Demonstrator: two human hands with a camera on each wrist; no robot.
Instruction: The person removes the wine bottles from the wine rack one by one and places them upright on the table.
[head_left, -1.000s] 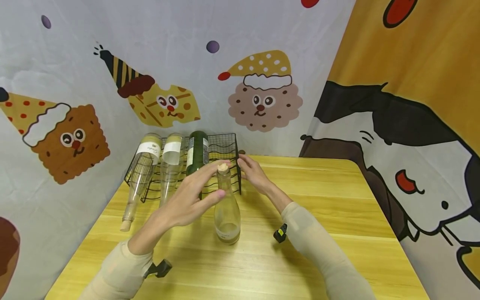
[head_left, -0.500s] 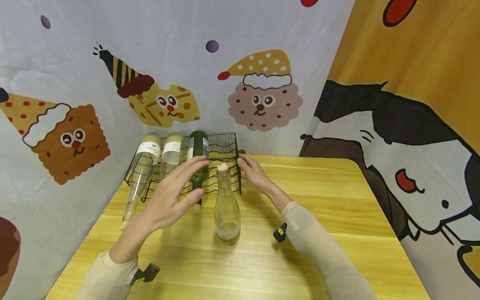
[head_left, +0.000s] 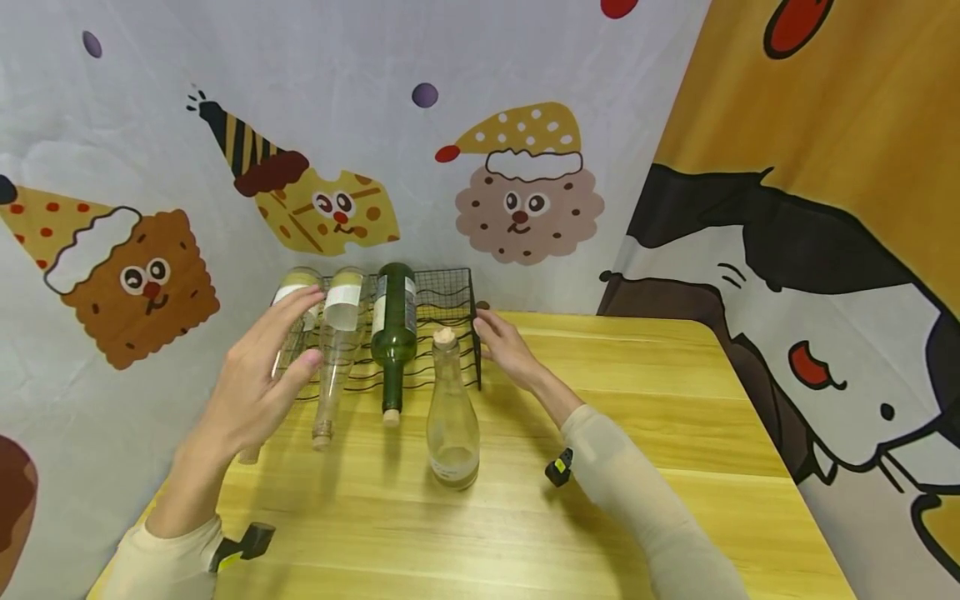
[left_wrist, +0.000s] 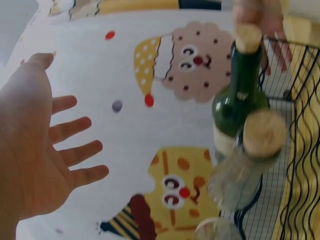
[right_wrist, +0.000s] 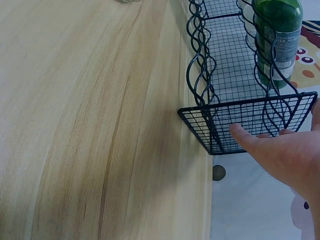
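Observation:
My left hand [head_left: 251,379] hovers with spread fingers over the leftmost clear bottle [head_left: 300,277], covering much of it; its palm is bare in the left wrist view. Against the right mesh side of a black wire bottle rack [head_left: 442,287] rest the straight fingers of my right hand [head_left: 512,348]. Three corked bottles lie in the rack, necks toward me: that clear one, a second clear bottle [head_left: 339,350] with a white label, and a green bottle [head_left: 393,342]. Upright on the table in front of the rack stands another corked clear bottle [head_left: 453,417], apart from both hands.
The wooden table [head_left: 660,467] ends at a cloth backdrop [head_left: 360,50] with cartoon prints, close behind the rack. Corked necks of the lying bottles stick out past the rack's front edge. Each forearm wears a small black camera [head_left: 558,468].
My left hand has moved left, from beside the upright bottle's neck, past the green and middle bottles, to the leftmost bottle. My right hand stays at the rack's side.

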